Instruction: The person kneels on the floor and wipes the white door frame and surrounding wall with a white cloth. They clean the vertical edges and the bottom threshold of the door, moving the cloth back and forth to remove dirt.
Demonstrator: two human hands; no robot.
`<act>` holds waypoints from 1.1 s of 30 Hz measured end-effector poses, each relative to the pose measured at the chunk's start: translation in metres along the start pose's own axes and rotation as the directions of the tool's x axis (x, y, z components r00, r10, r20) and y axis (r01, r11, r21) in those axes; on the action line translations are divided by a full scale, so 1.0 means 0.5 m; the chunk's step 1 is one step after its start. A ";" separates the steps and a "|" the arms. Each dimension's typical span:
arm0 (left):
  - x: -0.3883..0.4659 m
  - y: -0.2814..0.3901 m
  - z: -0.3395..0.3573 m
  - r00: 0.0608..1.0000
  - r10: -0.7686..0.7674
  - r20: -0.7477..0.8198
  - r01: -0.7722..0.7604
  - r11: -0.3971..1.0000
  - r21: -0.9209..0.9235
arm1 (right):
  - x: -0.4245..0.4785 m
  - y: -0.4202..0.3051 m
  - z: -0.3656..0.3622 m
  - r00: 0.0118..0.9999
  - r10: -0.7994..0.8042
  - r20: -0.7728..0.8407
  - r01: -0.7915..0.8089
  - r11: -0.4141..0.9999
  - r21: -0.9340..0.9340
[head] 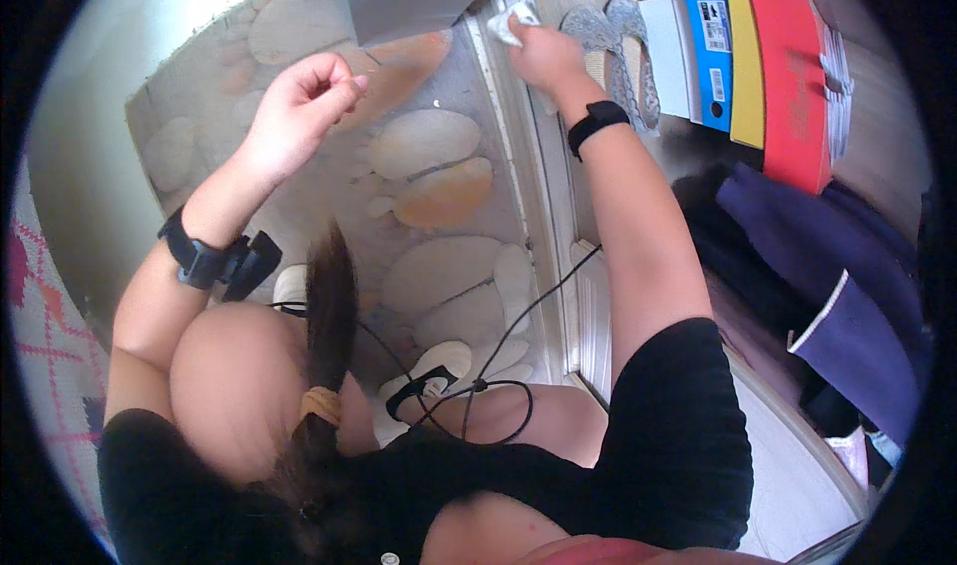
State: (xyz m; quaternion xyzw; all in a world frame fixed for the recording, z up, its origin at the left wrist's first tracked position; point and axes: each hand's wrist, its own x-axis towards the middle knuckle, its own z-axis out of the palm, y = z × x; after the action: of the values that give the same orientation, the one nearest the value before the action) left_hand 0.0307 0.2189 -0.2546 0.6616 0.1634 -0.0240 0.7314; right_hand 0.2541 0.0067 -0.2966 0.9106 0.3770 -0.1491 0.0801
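Note:
My right hand (544,55) grips a crumpled white cloth or tissue (513,22) at the far end of a white frame rail (501,139). Beside that hand, a pair of grey lace-patterned flat shoes (614,56) rests within the compartment. My left hand (305,109) is raised over the pebble-patterned floor (426,142), its fingers curled into a loose fist with nothing visible in them. Whether the cloth touches the rail is hard to tell.
Blue, yellow and red boxes (792,86) stand on the right, above dark blue fabric (860,340). A pale panel (419,4) juts in at the top. A black cable (516,326) loops across my legs near a white shoe (441,363). Left lies a patterned textile (56,355).

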 end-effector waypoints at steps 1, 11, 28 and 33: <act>-0.002 -0.001 -0.001 1.000 0.008 0.000 -0.008 1.000 0.005 | -0.019 0.000 -0.006 0.999 -0.035 0.040 0.035 0.999 -0.001; -0.007 0.005 0.021 0.998 0.041 0.049 -0.040 0.999 -0.026 | -0.111 0.010 -0.081 0.975 0.223 -0.022 -0.210 0.944 0.256; -0.015 0.010 0.056 0.994 0.035 0.107 -0.040 0.998 0.046 | -0.289 -0.047 0.117 0.934 0.356 0.030 -0.357 0.928 0.111; -0.017 0.016 0.064 0.991 0.054 0.121 -0.063 0.995 0.072 | -0.402 -0.059 0.128 0.851 0.490 0.190 -0.512 0.854 0.090</act>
State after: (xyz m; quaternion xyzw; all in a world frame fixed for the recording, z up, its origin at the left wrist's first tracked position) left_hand 0.0315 0.1870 -0.2424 0.6906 0.0991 -0.0482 0.7148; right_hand 0.0849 -0.1223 -0.2910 0.9657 0.1072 -0.2213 0.0837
